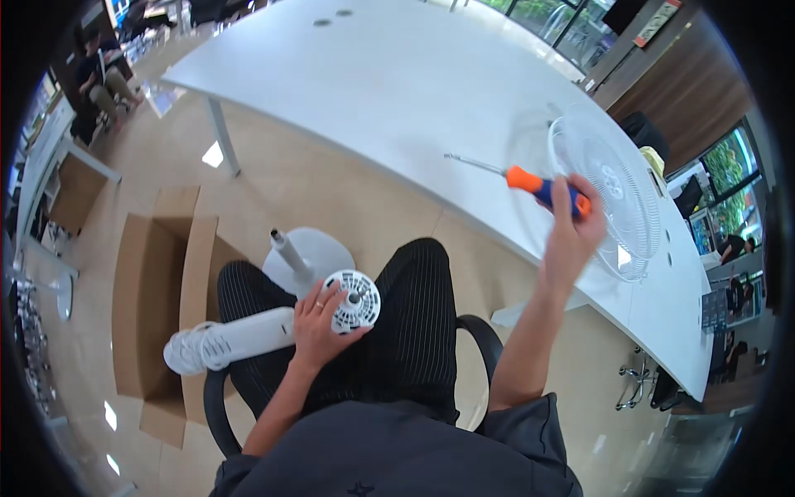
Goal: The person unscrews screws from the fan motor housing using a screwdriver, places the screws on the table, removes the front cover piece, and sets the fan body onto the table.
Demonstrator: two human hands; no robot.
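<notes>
Across my lap lies a white fan body [248, 335], its round slotted motor housing [356, 301] facing up with a metal shaft at the centre. My left hand [321, 325] is wrapped round the neck and edge of that housing. Raised over the table edge, my right hand [575, 211] grips a screwdriver [530, 180] by its orange and blue handle, the metal shank pointing left. White wire fan grilles [609, 178] lie on the table just beyond my right hand. A round white base [319, 258] with an upright pole stands on the floor beyond my knees.
The white table [397, 91] stretches from upper left to lower right. An open cardboard box [149, 306] stands on the floor at my left. Chair armrests [482, 344] flank me. A seated person [103, 79] is far off at the upper left; others are at the far right.
</notes>
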